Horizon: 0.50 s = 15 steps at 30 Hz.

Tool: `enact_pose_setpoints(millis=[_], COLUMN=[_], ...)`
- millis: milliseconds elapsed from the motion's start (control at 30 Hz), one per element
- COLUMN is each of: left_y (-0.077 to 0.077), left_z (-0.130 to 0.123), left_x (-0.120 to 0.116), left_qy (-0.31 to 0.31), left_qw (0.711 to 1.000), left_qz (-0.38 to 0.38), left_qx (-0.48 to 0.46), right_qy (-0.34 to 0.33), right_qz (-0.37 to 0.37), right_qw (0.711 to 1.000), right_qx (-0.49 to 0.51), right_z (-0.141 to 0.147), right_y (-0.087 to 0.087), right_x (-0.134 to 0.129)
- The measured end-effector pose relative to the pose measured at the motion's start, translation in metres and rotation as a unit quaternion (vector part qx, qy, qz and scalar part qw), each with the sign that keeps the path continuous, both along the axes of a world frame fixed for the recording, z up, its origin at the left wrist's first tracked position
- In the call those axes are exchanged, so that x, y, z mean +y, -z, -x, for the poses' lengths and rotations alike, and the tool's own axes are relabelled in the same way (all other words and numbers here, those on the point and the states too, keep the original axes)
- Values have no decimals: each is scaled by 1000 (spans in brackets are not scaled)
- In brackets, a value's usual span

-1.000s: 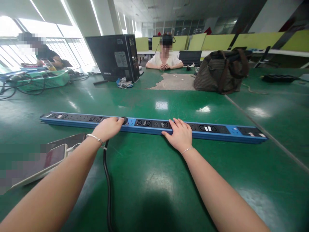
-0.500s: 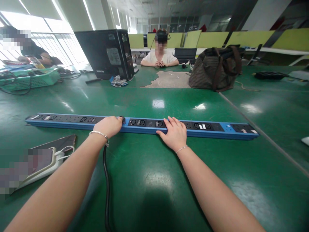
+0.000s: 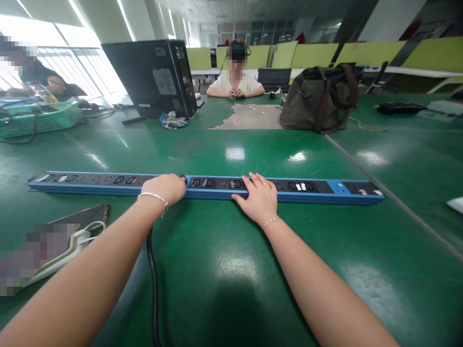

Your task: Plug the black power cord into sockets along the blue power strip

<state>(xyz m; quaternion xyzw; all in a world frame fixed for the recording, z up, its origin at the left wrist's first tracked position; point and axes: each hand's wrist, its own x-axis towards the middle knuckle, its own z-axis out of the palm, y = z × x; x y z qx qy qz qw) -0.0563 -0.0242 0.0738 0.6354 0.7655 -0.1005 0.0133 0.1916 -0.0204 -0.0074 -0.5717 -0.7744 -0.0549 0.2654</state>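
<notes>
A long blue power strip (image 3: 314, 196) with a row of black sockets lies across the green table. Over its left-middle part, my left hand (image 3: 164, 189) is closed around a black plug (image 3: 183, 179), mostly hidden by the fingers. A thick black cable (image 3: 153, 284) runs from under that wrist toward the near edge. My right hand (image 3: 257, 196) rests on the strip right of its middle, fingers over the top and thumb along the front side, holding it.
At the left lie a phone (image 3: 54, 246) and a white cable. Farther back are a green basket (image 3: 47, 118), a black computer case (image 3: 152, 79), gloves (image 3: 173, 120) and a brown bag (image 3: 318, 101). One person sits opposite, another at far left.
The view has shifted slightly. The left end of the strip sits a little lower and farther left in view. My left hand has turned slightly at the plug; my right hand keeps its place on the strip.
</notes>
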Motion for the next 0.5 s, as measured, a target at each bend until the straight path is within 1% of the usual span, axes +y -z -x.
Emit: enact_pose_setpoints(millis=[67, 100, 233, 333, 400, 500], left_y=[-1, -1, 4, 9, 8, 2], left_z=[-6, -8, -5, -2, -2, -2], left_x=[-3, -4, -9, -11, -9, -3], left_qy=[-44, -53, -41, -45, -43, -42], left_qw=[999, 998, 999, 998, 999, 999], left_qz=[12, 14, -8, -28, -20, 20], left_qx=[-2, -5, -20, -18, -14, -21], right_qy=[-1, -1, 0, 1, 2, 2], right_qz=[2, 2, -1, -2, -1, 5], right_qw=[1000, 1000, 1000, 1000, 1000, 1000], right_qx=[1, 2, 2, 2, 3, 1], right_z=[0, 0, 1, 1, 1, 1], right_y=[0, 0, 0, 0, -1, -1], right_x=[0, 0, 1, 1, 0, 0])
